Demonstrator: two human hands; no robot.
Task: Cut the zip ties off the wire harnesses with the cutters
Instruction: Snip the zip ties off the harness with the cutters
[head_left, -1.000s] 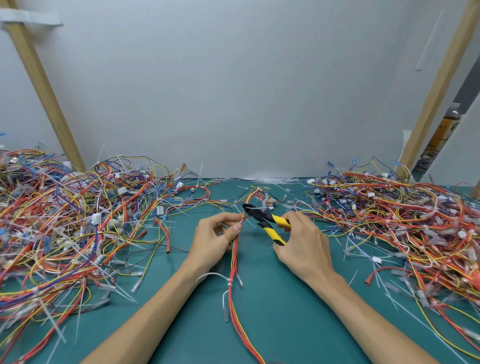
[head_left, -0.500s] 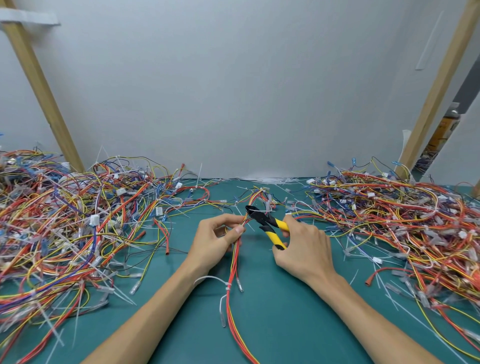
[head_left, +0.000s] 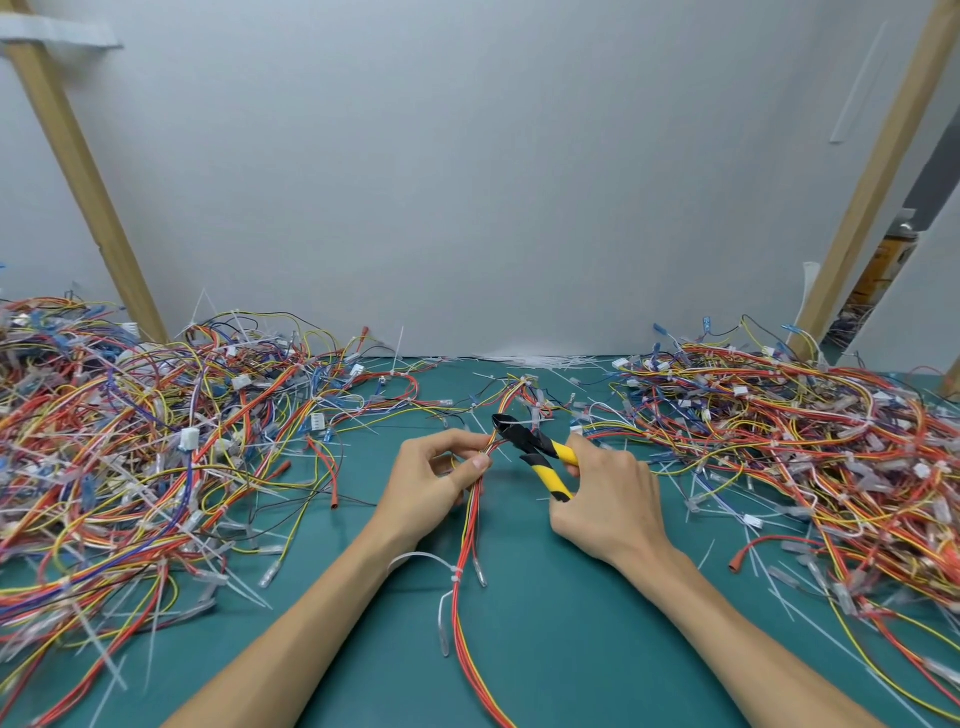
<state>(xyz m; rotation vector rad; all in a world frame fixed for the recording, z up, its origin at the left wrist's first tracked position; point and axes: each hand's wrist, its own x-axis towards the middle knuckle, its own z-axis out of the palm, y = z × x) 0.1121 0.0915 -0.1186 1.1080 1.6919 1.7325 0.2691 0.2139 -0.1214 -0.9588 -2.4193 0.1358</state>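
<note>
left hand (head_left: 431, 483): was held over the middle of the bench (head_left: 571, 649), palm turned inward, forearm stretched in from the near edge.
left fingers (head_left: 452, 437): were curled, and the wire harness (head_left: 470, 525) was pinched between thumb and forefinger.
right hand (head_left: 608, 499): was placed just right of the left hand, the two apart, with the harness between them.
right fingers (head_left: 597, 452): were wrapped round the yellow-and-black handles of the cutters (head_left: 535, 447).
cutters: were pointed up and to the left, the black head brought against the wires just above the left thumb; the handles were spread a little; the gap at the blades could not be told.
wire harness: a thin bundle of red and yellow wires, run from the back of the bench through the left hand and down towards the near edge.
zip tie (head_left: 456, 574): white, seen wrapped round the harness below the left hand, its tail curved off to the left beside the wrist.
left heap (head_left: 156, 457): a broad tangle of red, yellow, blue and white wires with connectors, piled on the left of the bench.
right heap (head_left: 805, 441): a similar tangle, piled on the right.
loose ties (head_left: 530, 360): thin white strips were scattered along the back edge by the wall (head_left: 467, 182).
wooden posts (head_left: 78, 171): one was leaned at each side against the wall.
</note>
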